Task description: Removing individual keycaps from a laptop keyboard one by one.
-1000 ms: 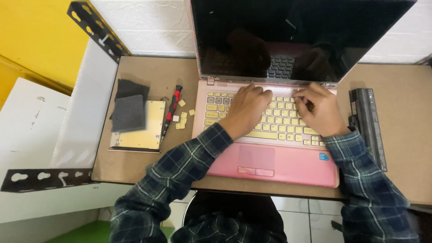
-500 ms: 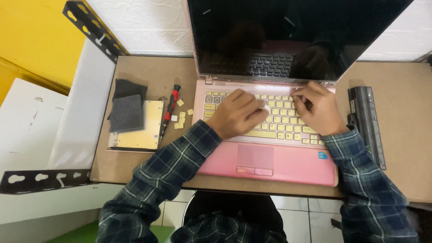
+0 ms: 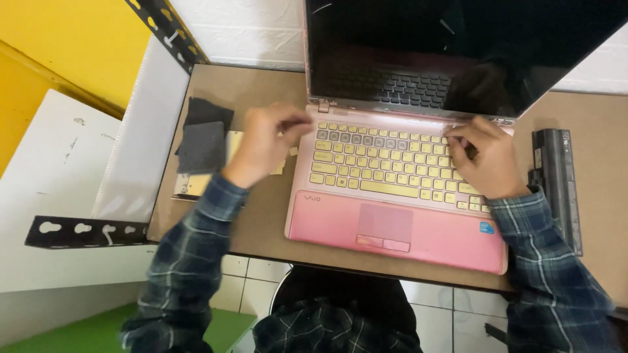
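A pink laptop lies open on a brown board table, its screen dark and its keys pale yellow. Several spots in the upper left key rows look grey. My left hand hovers just off the laptop's left edge with thumb and fingertips pinched together; it is blurred, and I cannot make out anything between them. Small pale keycaps lie on the table beside it. My right hand rests on the upper right keys with its fingers bent down onto them.
Two dark grey pads lie on a yellowish plate at the left of the table. A long black battery lies to the right of the laptop. A white panel and black perforated metal brackets stand at the left.
My left hand has left the keyboard and moved left, off the laptop's edge toward the loose keycaps. My right hand stays on the upper right keys. The view has shifted.
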